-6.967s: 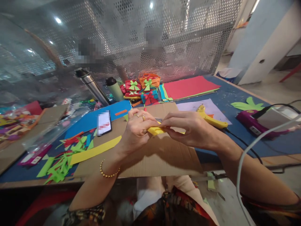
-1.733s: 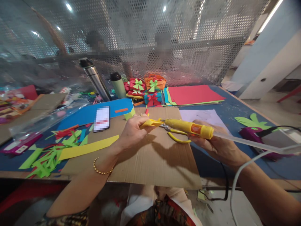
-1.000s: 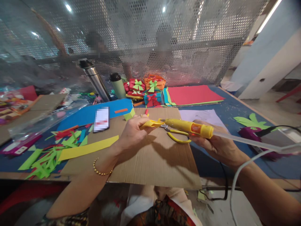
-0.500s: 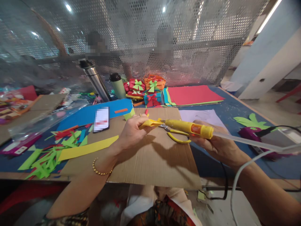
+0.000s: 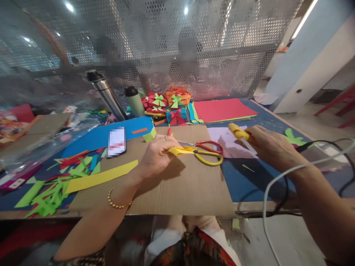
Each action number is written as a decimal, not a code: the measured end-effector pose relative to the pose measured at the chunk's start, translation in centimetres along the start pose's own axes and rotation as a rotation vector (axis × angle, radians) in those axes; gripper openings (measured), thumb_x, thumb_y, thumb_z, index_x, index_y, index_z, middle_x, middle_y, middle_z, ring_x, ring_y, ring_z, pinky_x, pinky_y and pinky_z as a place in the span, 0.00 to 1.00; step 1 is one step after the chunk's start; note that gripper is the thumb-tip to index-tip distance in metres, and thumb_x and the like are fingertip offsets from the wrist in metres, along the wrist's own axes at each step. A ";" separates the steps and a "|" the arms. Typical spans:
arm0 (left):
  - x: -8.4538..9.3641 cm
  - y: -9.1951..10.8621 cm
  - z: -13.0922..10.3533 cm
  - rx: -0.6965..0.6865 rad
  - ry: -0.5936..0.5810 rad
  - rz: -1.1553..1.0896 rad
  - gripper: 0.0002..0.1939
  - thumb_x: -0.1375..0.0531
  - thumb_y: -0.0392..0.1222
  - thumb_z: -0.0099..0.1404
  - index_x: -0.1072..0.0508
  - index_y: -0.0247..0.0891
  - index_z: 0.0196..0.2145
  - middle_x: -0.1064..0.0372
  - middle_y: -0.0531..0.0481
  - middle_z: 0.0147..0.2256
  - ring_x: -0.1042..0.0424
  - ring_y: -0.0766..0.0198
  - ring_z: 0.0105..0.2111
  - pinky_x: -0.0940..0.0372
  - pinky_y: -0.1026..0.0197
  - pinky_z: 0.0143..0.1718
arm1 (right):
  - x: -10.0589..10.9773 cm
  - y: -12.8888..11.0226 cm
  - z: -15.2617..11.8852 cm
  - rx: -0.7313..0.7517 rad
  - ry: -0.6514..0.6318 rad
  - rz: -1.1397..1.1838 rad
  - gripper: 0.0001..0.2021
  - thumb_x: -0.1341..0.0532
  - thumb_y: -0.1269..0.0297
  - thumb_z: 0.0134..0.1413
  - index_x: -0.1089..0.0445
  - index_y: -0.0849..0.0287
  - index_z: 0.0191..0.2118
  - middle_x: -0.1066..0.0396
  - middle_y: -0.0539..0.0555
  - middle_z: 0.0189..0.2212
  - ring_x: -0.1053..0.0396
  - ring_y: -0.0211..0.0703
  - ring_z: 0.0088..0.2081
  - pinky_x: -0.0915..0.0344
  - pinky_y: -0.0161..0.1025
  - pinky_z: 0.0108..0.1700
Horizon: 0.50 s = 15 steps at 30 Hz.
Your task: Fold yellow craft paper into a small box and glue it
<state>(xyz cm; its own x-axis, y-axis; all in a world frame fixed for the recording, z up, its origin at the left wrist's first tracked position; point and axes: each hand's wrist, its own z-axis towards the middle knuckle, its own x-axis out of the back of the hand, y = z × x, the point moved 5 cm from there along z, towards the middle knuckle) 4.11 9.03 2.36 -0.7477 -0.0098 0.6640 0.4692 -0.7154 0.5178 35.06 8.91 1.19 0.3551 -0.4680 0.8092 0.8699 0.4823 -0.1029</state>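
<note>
My left hand pinches a folded yellow paper piece above the brown cardboard sheet. Behind that paper lie scissors with one red and one yellow handle loop; their blades are partly hidden. At the right, my right hand grips a yellow hot glue gun with a translucent glue stick, over a pale lilac sheet. A long yellow paper strip lies left of my left wrist. A small light-green paper box stands just beyond my left hand.
Several small paper baskets with bows stand at the back, beside stacked coloured sheets. A steel flask, green bottle and phone are leftward. Green scraps pile at left. A white cable crosses my right forearm.
My right hand has drawn the glue gun away from the yellow paper, to the right, and turned it. The scissors' red handle now shows. My left hand keeps its pinch on the paper.
</note>
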 end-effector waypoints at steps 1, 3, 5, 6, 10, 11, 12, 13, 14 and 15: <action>0.0 0.1 0.0 -0.019 -0.001 -0.006 0.07 0.38 0.33 0.65 0.21 0.42 0.33 0.19 0.50 0.35 0.26 0.60 0.35 0.38 0.51 0.46 | -0.3 0.9 -0.5 -0.001 -0.023 -0.042 0.18 0.49 0.48 0.71 0.37 0.50 0.31 0.35 0.53 0.26 0.39 0.38 0.20 0.50 0.41 0.23; 0.1 0.2 0.1 -0.039 -0.002 -0.007 0.06 0.37 0.35 0.65 0.20 0.43 0.33 0.19 0.50 0.35 0.26 0.59 0.36 0.37 0.50 0.47 | -0.9 2.5 -1.4 0.003 -0.075 -0.066 0.17 0.48 0.49 0.71 0.36 0.50 0.32 0.34 0.53 0.28 0.37 0.37 0.22 0.47 0.40 0.25; 0.1 0.3 0.2 -0.048 -0.008 -0.001 0.06 0.37 0.37 0.66 0.20 0.44 0.33 0.18 0.50 0.36 0.25 0.59 0.36 0.37 0.50 0.47 | -1.4 3.4 -2.1 0.041 -0.127 -0.049 0.16 0.45 0.47 0.69 0.33 0.51 0.34 0.32 0.53 0.28 0.34 0.37 0.23 0.42 0.38 0.27; 0.0 0.4 0.2 -0.054 -0.014 -0.002 0.06 0.37 0.37 0.66 0.20 0.44 0.34 0.18 0.50 0.36 0.25 0.60 0.36 0.37 0.50 0.47 | -1.5 3.6 -2.3 0.056 -0.162 -0.053 0.15 0.44 0.47 0.68 0.30 0.52 0.36 0.31 0.54 0.28 0.32 0.37 0.24 0.40 0.38 0.28; -0.2 0.8 0.1 -0.106 -0.001 -0.019 0.05 0.36 0.36 0.67 0.20 0.43 0.35 0.18 0.51 0.37 0.24 0.61 0.36 0.38 0.51 0.48 | 0.0 1.9 -1.3 0.106 -0.129 -0.092 0.16 0.40 0.52 0.66 0.24 0.60 0.42 0.25 0.64 0.38 0.25 0.45 0.31 0.33 0.40 0.33; -0.3 0.8 0.0 -0.118 0.005 -0.016 0.04 0.36 0.37 0.67 0.20 0.43 0.35 0.18 0.51 0.37 0.24 0.61 0.36 0.38 0.51 0.48 | 0.7 0.8 -0.7 0.112 -0.076 -0.065 0.15 0.41 0.55 0.67 0.23 0.61 0.44 0.25 0.66 0.41 0.25 0.46 0.34 0.33 0.41 0.35; -0.4 0.9 -0.1 -0.128 0.008 -0.009 0.04 0.36 0.37 0.67 0.20 0.43 0.35 0.18 0.51 0.36 0.24 0.61 0.36 0.38 0.51 0.48 | 1.3 -0.6 0.1 0.107 -0.045 0.002 0.14 0.44 0.61 0.69 0.23 0.61 0.47 0.25 0.66 0.43 0.25 0.45 0.36 0.33 0.41 0.36; -0.5 0.9 -0.2 -0.133 0.012 0.002 0.04 0.36 0.37 0.68 0.20 0.43 0.36 0.18 0.51 0.36 0.24 0.61 0.36 0.38 0.51 0.48 | 1.6 -2.2 0.9 0.107 -0.029 0.089 0.13 0.45 0.65 0.69 0.22 0.60 0.45 0.24 0.63 0.41 0.25 0.43 0.35 0.33 0.40 0.36; -0.5 0.8 -0.3 -0.138 0.023 0.012 0.04 0.37 0.38 0.68 0.20 0.43 0.36 0.18 0.51 0.36 0.24 0.61 0.36 0.38 0.51 0.48 | 1.8 -4.0 1.7 0.139 -0.026 0.205 0.12 0.44 0.66 0.68 0.22 0.59 0.41 0.24 0.60 0.36 0.27 0.41 0.34 0.34 0.38 0.35; -0.5 0.8 -0.4 -0.150 0.036 0.020 0.05 0.37 0.39 0.69 0.20 0.43 0.36 0.18 0.52 0.36 0.24 0.61 0.36 0.38 0.52 0.48 | 1.8 -5.8 2.6 0.180 -0.026 0.332 0.11 0.42 0.66 0.67 0.22 0.59 0.38 0.24 0.58 0.33 0.28 0.40 0.32 0.34 0.37 0.34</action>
<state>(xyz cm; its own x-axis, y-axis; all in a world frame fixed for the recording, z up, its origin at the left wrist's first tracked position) 4.68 8.21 2.27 -0.7565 -0.0482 0.6522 0.4107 -0.8111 0.4164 29.77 7.20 4.70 0.5964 -0.2466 0.7639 0.6342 0.7281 -0.2601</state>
